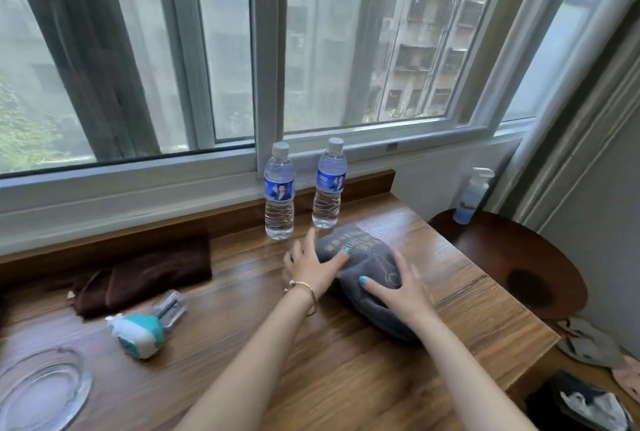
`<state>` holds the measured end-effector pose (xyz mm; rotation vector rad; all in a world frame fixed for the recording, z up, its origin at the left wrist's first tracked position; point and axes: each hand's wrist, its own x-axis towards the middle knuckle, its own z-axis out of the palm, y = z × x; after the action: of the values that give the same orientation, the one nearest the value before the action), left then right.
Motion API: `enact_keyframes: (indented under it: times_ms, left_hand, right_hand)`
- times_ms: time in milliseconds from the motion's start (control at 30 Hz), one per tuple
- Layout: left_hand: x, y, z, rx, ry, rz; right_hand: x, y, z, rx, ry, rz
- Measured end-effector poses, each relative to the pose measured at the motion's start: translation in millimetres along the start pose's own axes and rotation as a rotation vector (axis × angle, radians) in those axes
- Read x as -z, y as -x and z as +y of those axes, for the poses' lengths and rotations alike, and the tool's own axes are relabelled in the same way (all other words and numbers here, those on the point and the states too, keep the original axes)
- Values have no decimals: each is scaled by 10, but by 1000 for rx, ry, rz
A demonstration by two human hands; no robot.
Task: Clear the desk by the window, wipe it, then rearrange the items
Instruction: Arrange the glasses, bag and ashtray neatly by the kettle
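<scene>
A wooden desk (pixel 346 361) runs under the window. On its right part lies a folded grey cloth with gold lettering (pixel 367 257). My left hand (pixel 311 268) touches the cloth's left edge with straight, spread fingers, thumb on top. My right hand (pixel 401 288) lies flat on the cloth's right side. Two water bottles (pixel 279 191) (pixel 328 184) stand upright just behind the cloth, near the sill. A folded brown towel (pixel 145 274) lies at the left back. A teal and white small bottle (pixel 142 330) lies on its side in front of it. A glass ashtray (pixel 41 392) sits at the front left.
A round dark wooden side table (pixel 519 257) stands right of the desk with a pump bottle (pixel 471 195) on it. Slippers (pixel 588 340) and a bin with a bag (pixel 581 406) are on the floor at the right. A curtain hangs at the far right.
</scene>
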<state>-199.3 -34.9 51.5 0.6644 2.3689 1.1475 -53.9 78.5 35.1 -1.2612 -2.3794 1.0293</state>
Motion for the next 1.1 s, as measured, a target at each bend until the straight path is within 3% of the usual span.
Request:
enact_keyframes:
  times_ms: [133,333,433,633,800,867,967,1033,1100]
  left_hand:
    - [-174,-215,101,-4,-261,10]
    - [-216,-251,45,-26,-346,24]
    - [-237,-129,33,2,-312,94]
    - [-231,243,-20,63,-376,199]
    - [-233,478,24,45,-407,167]
    - [-261,561,21,13,-424,126]
    - [-214,587,64,-7,-439,215]
    - [-120,446,50,40,-384,329]
    - [-21,203,-17,87,-284,385]
  right_hand:
    - [-43,-123,6,72,134,-19]
    - [48,-309,136,222,115,-48]
    - [185,-483,162,320,60,-188]
    - [371,-965,-50,343,239,-443]
    - [358,-1346,-349,448,265,-787]
    - [385,-1398,-504,505,356,-846]
    - [438,-1377,-626,537,544,-781]
    - [441,-1337,-555,528,474,-641]
    - [404,-1261,-372,462,272,-382]
